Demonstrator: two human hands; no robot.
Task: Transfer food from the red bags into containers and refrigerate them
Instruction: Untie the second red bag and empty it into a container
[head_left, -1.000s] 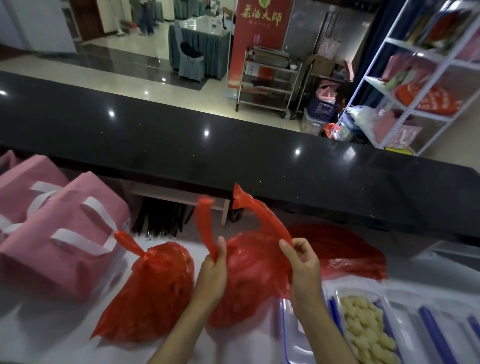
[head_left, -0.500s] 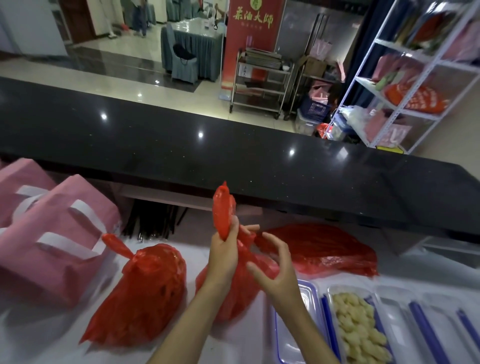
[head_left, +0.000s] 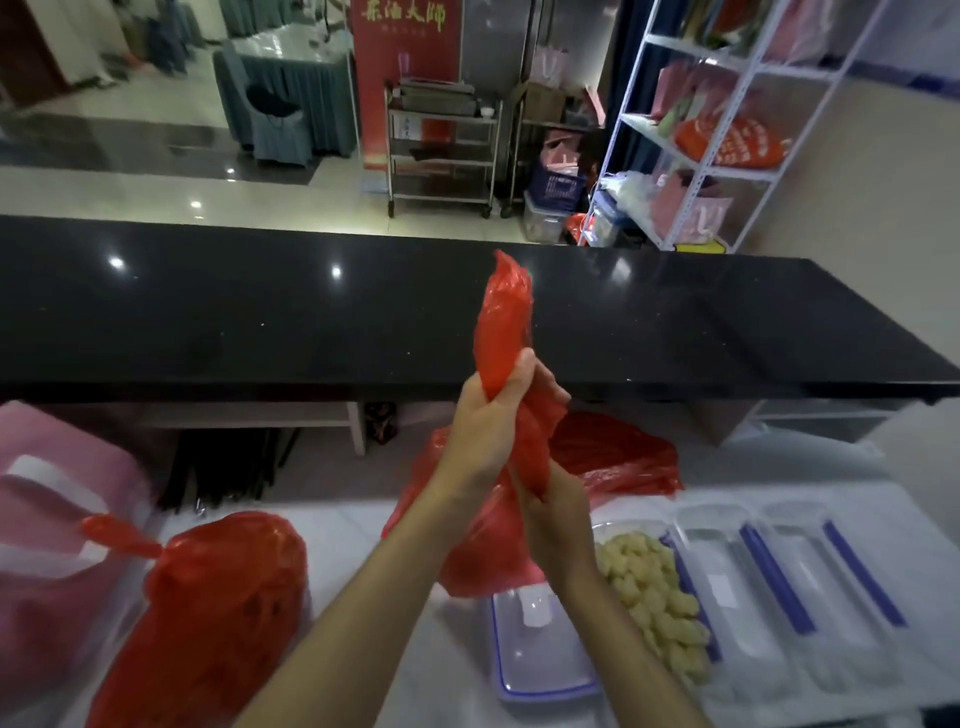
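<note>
A red plastic bag (head_left: 478, 556) stands in the middle of the white table, its gathered top pulled upward. My left hand (head_left: 485, 423) grips the bunched handles high up, the bag's tip sticking out above my fist. My right hand (head_left: 553, 512) grips the twisted neck just below. A second, knotted red bag (head_left: 218, 608) lies at the left. An emptied red bag (head_left: 618, 457) lies flat behind. A clear container (head_left: 652, 597) holding pale food pieces sits to the right, with a lidded container (head_left: 540, 649) in front of the held bag.
Two pink tote bags (head_left: 57, 525) with white handles stand at the far left. Empty clear containers and lids with blue strips (head_left: 779, 577) lie at the right. A black counter (head_left: 260, 322) runs across behind the table.
The two bag handles, held apart a second ago, are now gathered together in my left hand. My right hand moved from its handle down to the bag's neck.
</note>
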